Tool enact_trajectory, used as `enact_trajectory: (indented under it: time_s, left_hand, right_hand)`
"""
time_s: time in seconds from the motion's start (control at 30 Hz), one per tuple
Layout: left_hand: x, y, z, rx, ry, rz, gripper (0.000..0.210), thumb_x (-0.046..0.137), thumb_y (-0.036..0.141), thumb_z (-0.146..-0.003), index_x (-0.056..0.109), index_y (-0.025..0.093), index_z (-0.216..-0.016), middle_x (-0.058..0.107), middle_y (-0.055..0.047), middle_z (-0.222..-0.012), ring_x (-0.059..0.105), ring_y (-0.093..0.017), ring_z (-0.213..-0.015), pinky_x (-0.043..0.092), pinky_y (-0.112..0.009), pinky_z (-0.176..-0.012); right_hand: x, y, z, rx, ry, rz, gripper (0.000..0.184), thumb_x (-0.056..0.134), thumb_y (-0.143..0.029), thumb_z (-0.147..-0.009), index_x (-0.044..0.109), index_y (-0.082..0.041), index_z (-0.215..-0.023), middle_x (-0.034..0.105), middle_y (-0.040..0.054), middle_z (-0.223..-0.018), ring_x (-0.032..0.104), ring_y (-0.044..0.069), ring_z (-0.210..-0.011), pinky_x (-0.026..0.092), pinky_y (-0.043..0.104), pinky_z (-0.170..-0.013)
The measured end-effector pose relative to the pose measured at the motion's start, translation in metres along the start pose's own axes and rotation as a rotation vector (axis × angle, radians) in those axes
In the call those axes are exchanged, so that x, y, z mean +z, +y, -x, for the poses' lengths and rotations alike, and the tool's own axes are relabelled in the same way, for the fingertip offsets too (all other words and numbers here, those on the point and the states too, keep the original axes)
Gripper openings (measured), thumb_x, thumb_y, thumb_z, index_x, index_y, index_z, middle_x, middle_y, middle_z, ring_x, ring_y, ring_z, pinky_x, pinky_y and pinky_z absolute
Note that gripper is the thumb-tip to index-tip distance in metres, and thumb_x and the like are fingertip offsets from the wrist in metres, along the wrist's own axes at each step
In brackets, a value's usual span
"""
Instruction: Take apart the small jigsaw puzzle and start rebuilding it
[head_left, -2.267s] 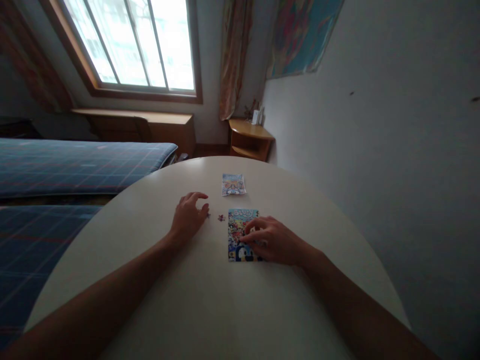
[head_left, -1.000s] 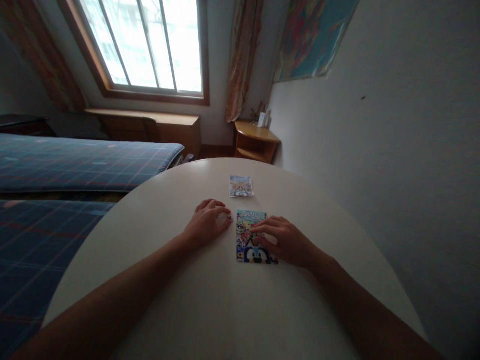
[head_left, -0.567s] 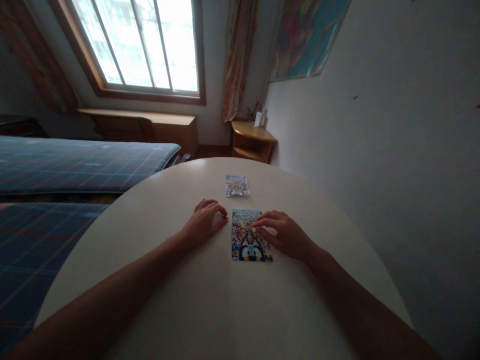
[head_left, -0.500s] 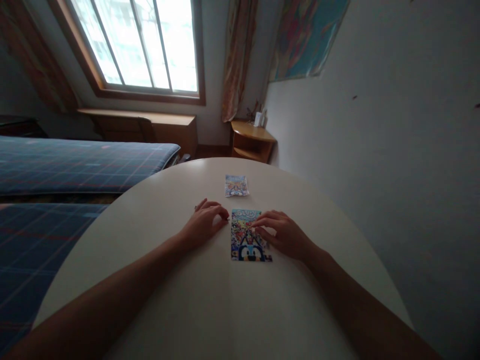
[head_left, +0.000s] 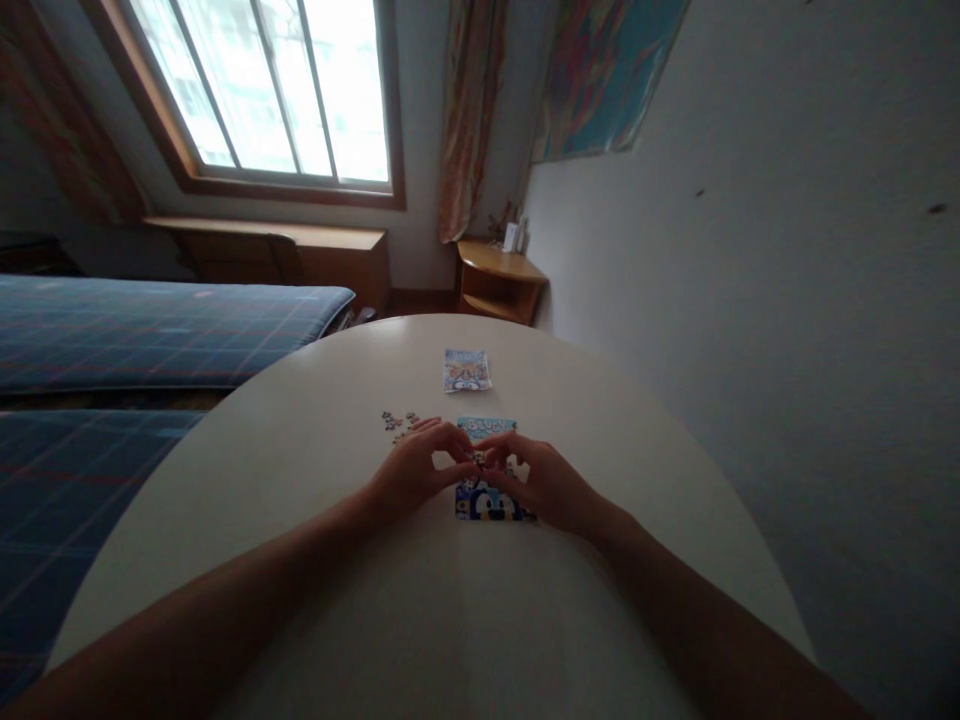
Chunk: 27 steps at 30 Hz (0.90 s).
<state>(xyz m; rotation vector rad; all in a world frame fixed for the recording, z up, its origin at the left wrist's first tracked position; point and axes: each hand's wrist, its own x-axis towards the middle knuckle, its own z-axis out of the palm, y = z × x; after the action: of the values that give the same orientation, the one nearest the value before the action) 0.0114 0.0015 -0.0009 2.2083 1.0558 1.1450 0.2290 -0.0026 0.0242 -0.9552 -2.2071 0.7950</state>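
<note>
A colourful jigsaw puzzle (head_left: 495,508) with a blue cartoon dog's face lies flat on the white table. Over its middle, my left hand (head_left: 424,458) and my right hand (head_left: 551,482) come together, thumbs and fingers pinched. Between their fingertips is a small dark puzzle piece (head_left: 478,462), largely hidden by the fingers. Several loose puzzle pieces (head_left: 394,422) lie on the table just beyond my left hand, which hides part of the pile. The fingers also cover much of the puzzle's centre.
A creased printed sheet (head_left: 466,371) with a similar picture lies farther back on the round white table (head_left: 337,590). Beds with plaid mattresses (head_left: 172,335) stand at the left. A wall (head_left: 750,300) runs along the right, and a small wooden corner shelf (head_left: 501,262) stands behind the table.
My left hand has moved right, over the puzzle, uncovering the loose pieces behind it. My right hand has shifted slightly left, so the fingertips of both hands now meet.
</note>
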Motion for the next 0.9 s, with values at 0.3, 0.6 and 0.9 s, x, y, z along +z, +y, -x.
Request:
enact_trajectory:
  time_s: [0.3,0.6,0.9]
  left_hand:
    - [0.002,0.002,0.000,0.004,-0.051,0.063,0.009,0.070,0.026,-0.087,0.066,0.019,-0.090,0.072,-0.002,-0.084,0.066,-0.017,-0.083,0.048,-0.035,-0.087]
    - [0.004,-0.004,0.002,0.064,-0.118,-0.061,0.009,0.070,0.030,-0.088,0.070,0.022,-0.084,0.071,-0.002,-0.088,0.063,-0.019,-0.088,0.045,-0.036,-0.090]
    - [0.003,-0.002,0.002,0.056,-0.116,-0.125,0.013,0.061,0.031,-0.093,0.068,0.021,-0.089,0.071,-0.003,-0.087,0.063,-0.020,-0.089,0.046,-0.038,-0.091]
  right_hand:
    - [-0.014,0.001,0.000,0.031,-0.007,-0.006,0.016,0.062,-0.025,-0.088,0.071,-0.022,-0.101,0.072,0.0011,-0.084,0.062,0.014,-0.075,0.043,0.025,-0.066]
    - [-0.005,0.001,-0.001,0.115,-0.008,-0.105,0.020,0.065,-0.030,-0.086,0.066,-0.019,-0.103,0.075,0.0016,-0.079,0.063,0.014,-0.067,0.042,0.025,-0.063]
    - [-0.009,0.000,-0.001,0.133,0.007,-0.041,0.015,0.066,-0.032,-0.085,0.072,-0.019,-0.089,0.072,0.0018,-0.077,0.059,0.014,-0.067,0.042,0.025,-0.061]
